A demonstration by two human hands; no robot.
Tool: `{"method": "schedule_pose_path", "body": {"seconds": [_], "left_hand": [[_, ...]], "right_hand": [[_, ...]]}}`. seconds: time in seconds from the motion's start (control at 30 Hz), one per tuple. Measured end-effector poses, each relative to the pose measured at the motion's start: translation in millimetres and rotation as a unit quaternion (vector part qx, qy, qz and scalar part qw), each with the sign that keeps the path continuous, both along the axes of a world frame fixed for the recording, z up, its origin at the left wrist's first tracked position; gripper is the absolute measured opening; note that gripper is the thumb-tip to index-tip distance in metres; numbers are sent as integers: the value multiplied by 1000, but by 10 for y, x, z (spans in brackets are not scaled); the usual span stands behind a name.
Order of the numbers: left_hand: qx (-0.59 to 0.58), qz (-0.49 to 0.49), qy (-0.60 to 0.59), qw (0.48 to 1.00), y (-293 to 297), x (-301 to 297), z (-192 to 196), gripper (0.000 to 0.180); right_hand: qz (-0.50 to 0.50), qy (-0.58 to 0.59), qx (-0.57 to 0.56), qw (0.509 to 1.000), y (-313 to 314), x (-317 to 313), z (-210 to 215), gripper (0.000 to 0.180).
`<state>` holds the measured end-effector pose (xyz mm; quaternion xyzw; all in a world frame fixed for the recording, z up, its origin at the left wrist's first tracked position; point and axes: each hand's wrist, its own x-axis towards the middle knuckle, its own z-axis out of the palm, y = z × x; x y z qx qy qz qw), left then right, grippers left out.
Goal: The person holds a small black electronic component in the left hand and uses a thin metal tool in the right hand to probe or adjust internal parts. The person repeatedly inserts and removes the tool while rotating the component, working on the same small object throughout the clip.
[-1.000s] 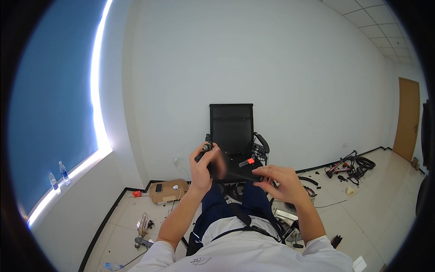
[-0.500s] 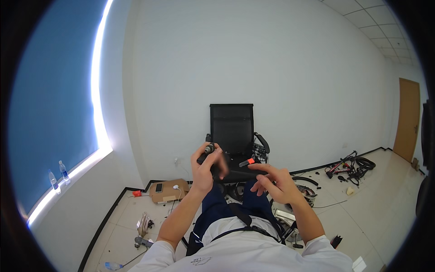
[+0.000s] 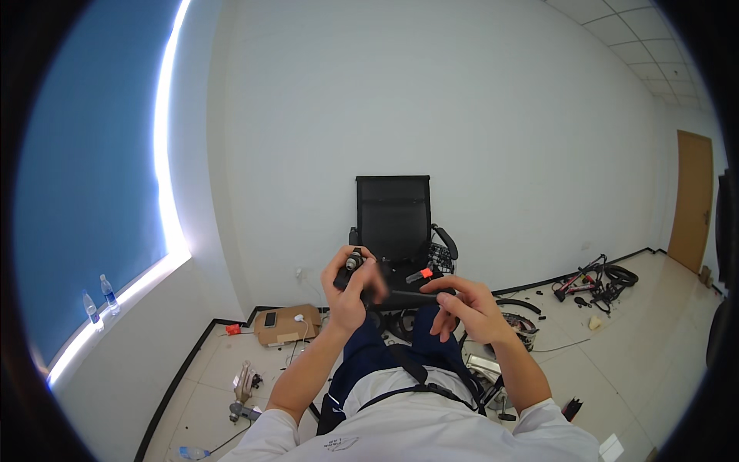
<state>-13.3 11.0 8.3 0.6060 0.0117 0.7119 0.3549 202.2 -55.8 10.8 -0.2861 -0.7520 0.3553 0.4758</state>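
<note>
In front of my lap, my left hand (image 3: 348,296) is wrapped round the near-left end of a black bar-shaped part (image 3: 412,298); its fingers are blurred by motion. A dark round fitting with a metallic tip (image 3: 353,262) sticks up beside my left thumb, and I cannot make out how it joins the bar. My right hand (image 3: 469,309) pinches the bar's right end between thumb and fingertips. Behind the hands stands a black mesh-backed office chair (image 3: 393,219). On its seat lies a small orange-and-dark object (image 3: 425,274).
A cardboard piece (image 3: 285,327) with a phone and a white charger lies on the floor at left, near metal parts (image 3: 244,383). Red-and-black bicycle parts (image 3: 596,281) lie at right. Two plastic bottles (image 3: 108,289) stand on the windowsill. More parts surround my legs.
My right fingers have closed onto the right end of the black part, which has tipped slightly. The left hand's fingers keep moving, and the round fitting has turned a little.
</note>
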Motion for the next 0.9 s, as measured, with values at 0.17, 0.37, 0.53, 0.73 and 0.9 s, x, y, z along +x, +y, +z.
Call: {"method": "schedule_pose_path", "body": {"seconds": [0.17,0.37,0.53,0.73,0.9], "left_hand": [[38,34,16,999,-4,-45,-26,17],[-49,-23,24,998,-28,-90,74,20],[-107,-75,2,991,14,-81,103,17],[-185,-143,14,972,50,-110,121,19],[-243,-200,41,948,107,-136,104,20]], "right_hand": [[-27,-21,33,999,9,-6,1,27],[-114,-124,229,959,6,-74,-86,27],[-124,-168,313,926,-72,-72,2,40],[-66,-123,372,918,-42,18,-11,39],[-30,-116,389,913,-24,28,-30,38]]}}
